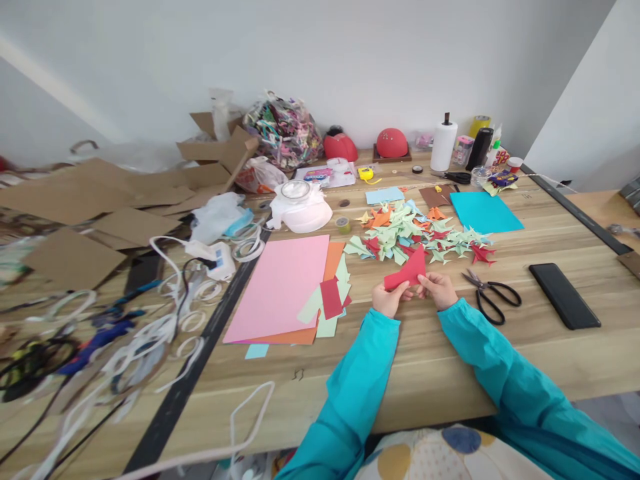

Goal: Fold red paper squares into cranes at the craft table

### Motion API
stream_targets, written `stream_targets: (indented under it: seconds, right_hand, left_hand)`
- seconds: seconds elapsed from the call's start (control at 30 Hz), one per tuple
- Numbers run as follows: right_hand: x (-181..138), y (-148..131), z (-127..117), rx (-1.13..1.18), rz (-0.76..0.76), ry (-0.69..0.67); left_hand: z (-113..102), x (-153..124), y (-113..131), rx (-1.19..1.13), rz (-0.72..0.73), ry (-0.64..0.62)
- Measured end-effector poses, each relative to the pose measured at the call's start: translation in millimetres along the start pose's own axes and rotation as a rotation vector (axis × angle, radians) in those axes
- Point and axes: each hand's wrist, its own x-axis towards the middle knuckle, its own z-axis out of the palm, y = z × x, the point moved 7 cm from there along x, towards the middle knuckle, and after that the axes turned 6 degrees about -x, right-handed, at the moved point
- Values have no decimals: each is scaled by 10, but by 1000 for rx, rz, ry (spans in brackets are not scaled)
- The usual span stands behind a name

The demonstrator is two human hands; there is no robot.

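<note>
A piece of red paper point(407, 272), partly folded to a point at its upper right, is held just above the table between both hands. My left hand point(387, 299) pinches its lower left side. At its right edge, the fingers of my right hand point(437, 289) are closed on the same sheet. Right behind the hands lies a heap of folded paper figures point(400, 230) in pale green, red, orange and blue. Black-handled scissors point(493, 293) rest partly spread, a little to the right of my right hand.
Pink paper sheets point(287, 287) with a small dark red rectangle point(331, 298) lie on the left. A black phone point(564, 295) lies at the right, a blue sheet point(485, 211) behind. Cables point(150, 343) and cardboard point(90, 193) clutter the far left. A white roll point(443, 143) stands near the wall.
</note>
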Motion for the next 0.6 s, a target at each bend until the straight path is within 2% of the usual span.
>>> stream_targets:
  seconds: [0.37, 0.6]
  right_hand:
    - [15, 37, 47, -42, 13, -99]
    - [-28, 9, 51, -69, 36, -34]
  left_hand:
    - [-11, 11, -7, 8, 9, -18]
    - [-29, 26, -15, 7, 24, -8]
